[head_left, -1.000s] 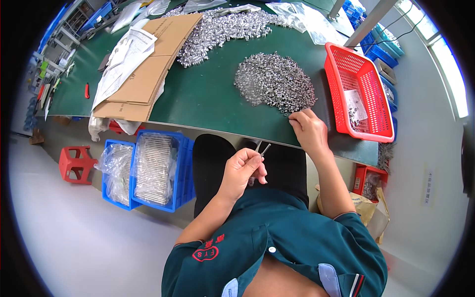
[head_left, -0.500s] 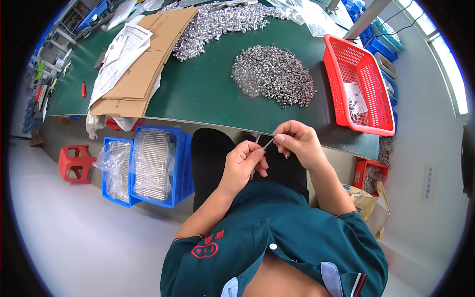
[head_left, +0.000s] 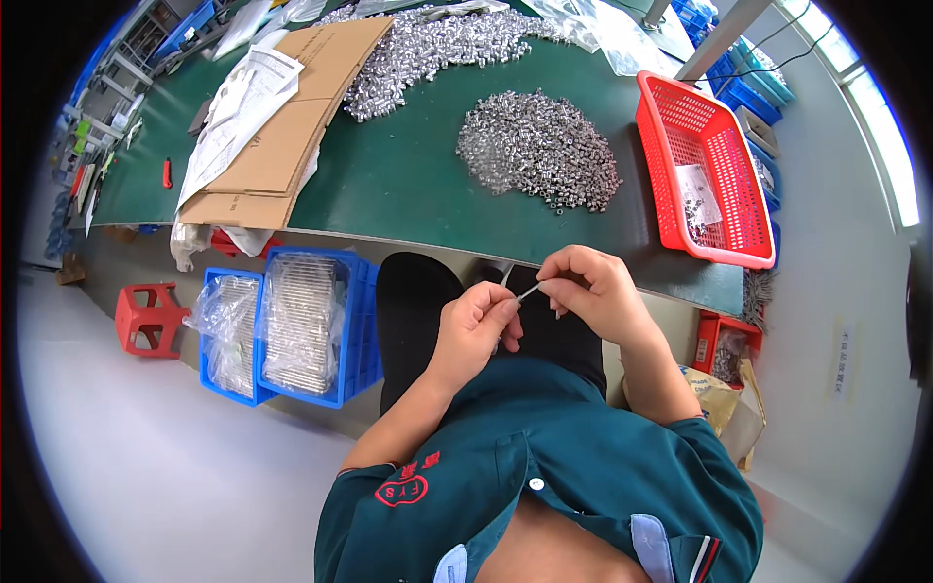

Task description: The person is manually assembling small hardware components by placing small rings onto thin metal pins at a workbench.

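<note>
Above my lap, just in front of the table edge, both hands are closed at a thin metal rod (head_left: pixel 528 291). My left hand (head_left: pixel 468 335) pinches its lower end between thumb and forefinger. My right hand (head_left: pixel 598 296) has thumb and fingertips together at the upper end. The rod slants up toward the right, and its ends are hidden by the fingers. Beyond my hands, a heap of small metal sleeves (head_left: pixel 539 151) lies on the green table (head_left: pixel 408 185). A larger pile of shiny metal pieces (head_left: pixel 428 53) spreads farther back.
A red perforated basket (head_left: pixel 671 209) with a few small parts stands at the table's right. Cardboard sheets (head_left: pixel 258 160) with papers lie left. Below, blue crates (head_left: pixel 330 384) hold plastic-wrapped rods, beside a red stool (head_left: pixel 151 319). A red bin (head_left: pixel 709 335) sits under the right end.
My right hand has shifted slightly down and to the right, and the rod lies at a flatter slant. The left hand has barely moved.
</note>
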Tool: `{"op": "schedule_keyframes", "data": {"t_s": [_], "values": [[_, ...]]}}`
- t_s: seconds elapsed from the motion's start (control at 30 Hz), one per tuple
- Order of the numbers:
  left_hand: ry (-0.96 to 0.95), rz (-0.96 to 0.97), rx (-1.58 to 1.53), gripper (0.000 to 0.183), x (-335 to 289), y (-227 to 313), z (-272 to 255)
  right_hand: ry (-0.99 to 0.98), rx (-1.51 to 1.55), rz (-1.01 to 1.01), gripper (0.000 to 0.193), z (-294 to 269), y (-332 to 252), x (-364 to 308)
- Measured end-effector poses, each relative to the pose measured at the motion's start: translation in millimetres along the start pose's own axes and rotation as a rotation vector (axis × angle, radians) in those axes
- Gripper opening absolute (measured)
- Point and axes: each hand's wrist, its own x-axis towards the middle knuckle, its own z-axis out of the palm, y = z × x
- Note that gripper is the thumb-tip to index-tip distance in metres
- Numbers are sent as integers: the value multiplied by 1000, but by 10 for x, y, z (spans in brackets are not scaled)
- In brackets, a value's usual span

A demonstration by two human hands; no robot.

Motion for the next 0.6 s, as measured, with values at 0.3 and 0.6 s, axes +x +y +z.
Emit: {"op": "schedule_keyframes", "data": {"t_s": [0.3,0.6], "values": [[-159,-66,-190,15,3,9,-62,-133,162,30,8,-25,30,1],[-86,-63,-201,17,21,-25,-67,-91,208,191,20,32,145,-2]]}}
